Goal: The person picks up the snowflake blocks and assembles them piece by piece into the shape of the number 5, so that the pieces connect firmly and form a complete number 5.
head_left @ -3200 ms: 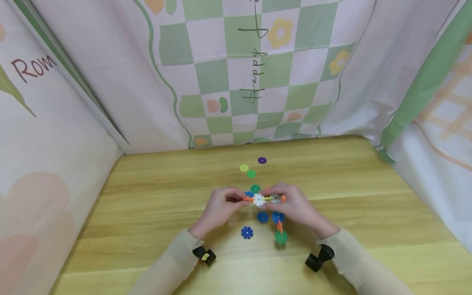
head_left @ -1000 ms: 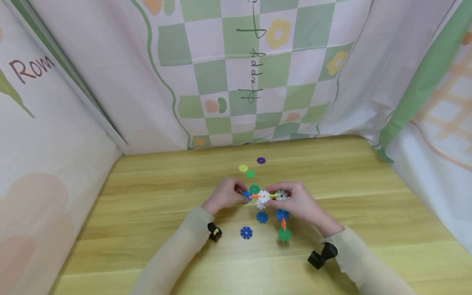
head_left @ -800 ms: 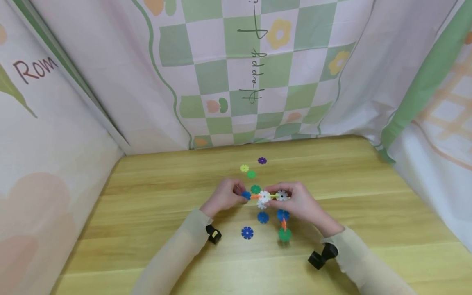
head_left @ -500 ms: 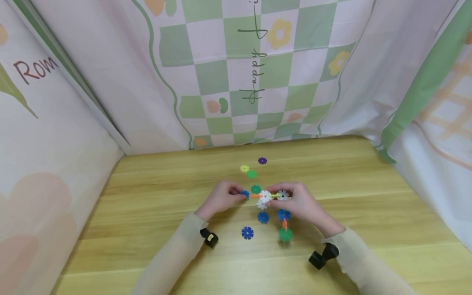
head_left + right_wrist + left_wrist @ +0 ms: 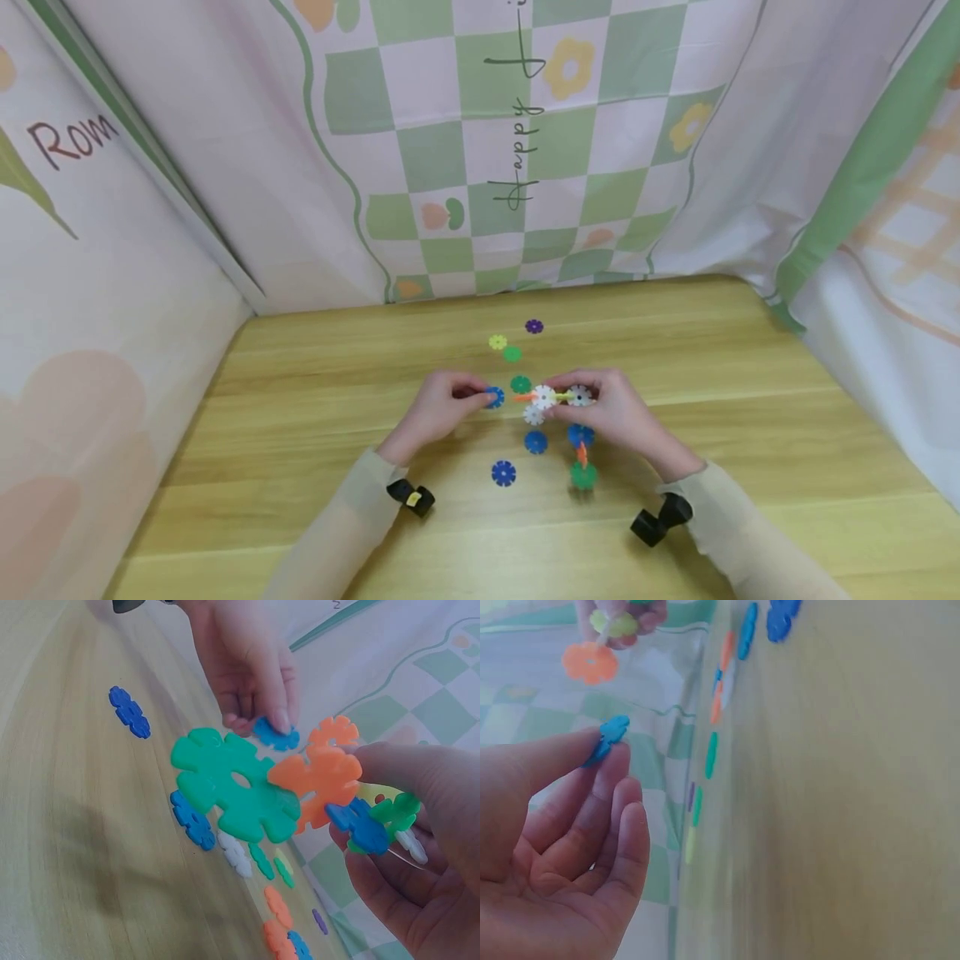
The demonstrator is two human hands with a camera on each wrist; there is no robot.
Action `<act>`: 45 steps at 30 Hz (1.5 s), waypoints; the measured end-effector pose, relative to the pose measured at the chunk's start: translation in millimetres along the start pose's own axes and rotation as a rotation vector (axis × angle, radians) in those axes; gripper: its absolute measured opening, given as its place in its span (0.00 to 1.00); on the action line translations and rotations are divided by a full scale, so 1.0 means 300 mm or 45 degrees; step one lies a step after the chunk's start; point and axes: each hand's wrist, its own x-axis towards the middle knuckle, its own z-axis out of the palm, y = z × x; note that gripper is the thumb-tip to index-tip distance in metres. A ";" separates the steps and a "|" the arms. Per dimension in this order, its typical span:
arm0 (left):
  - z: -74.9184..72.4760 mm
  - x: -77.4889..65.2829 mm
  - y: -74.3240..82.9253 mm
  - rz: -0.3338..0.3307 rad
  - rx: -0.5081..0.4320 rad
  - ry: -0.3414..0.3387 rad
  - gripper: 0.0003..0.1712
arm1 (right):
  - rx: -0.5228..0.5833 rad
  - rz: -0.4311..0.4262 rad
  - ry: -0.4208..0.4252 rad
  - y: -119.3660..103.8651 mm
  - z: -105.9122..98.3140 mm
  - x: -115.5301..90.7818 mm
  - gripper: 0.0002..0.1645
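In the head view, my left hand point(image 5: 435, 414) pinches a blue snowflake disc point(image 5: 495, 397) between thumb and forefinger; the left wrist view shows the other fingers loosely curled below. My right hand point(image 5: 618, 417) holds a chain of interlocked snowflake discs above the table. Toward the left hand, that chain has a white disc point(image 5: 543, 396) and an orange disc point(image 5: 522, 398) seen edge-on. A green disc point(image 5: 236, 784) hangs at its near end, joined through orange to a blue disc point(image 5: 360, 826). A small gap separates the pinched blue disc from the chain. My right fingers partly hide the chain's middle.
Loose discs lie on the wooden table point(image 5: 315, 467): dark blue point(image 5: 503, 473), blue point(image 5: 536, 442), white point(image 5: 533, 414), green point(image 5: 521, 384), light green point(image 5: 512, 354), yellow point(image 5: 497, 342) and purple point(image 5: 534, 326). The right wrist view adds orange discs point(image 5: 277, 906). A patterned curtain point(image 5: 495, 150) backs the table.
Earlier my left hand was at the chain's orange disc, then took hold of the blue disc beside it. Since then that disc has moved left, away from the chain. My right hand has shifted slightly right.
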 end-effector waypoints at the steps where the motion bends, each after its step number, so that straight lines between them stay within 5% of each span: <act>1: -0.001 -0.005 0.006 0.000 -0.012 0.002 0.08 | 0.000 -0.003 -0.001 0.001 0.000 0.000 0.21; 12: -0.002 -0.032 0.044 0.029 -0.157 -0.021 0.10 | 0.020 -0.015 -0.014 0.003 0.001 0.003 0.22; 28: 0.018 -0.038 0.060 0.034 -0.185 -0.034 0.09 | 0.039 -0.136 -0.031 -0.009 0.023 0.002 0.19; 45: 0.025 -0.050 0.065 0.004 -0.255 -0.050 0.06 | 0.015 -0.136 -0.048 -0.009 0.030 0.001 0.20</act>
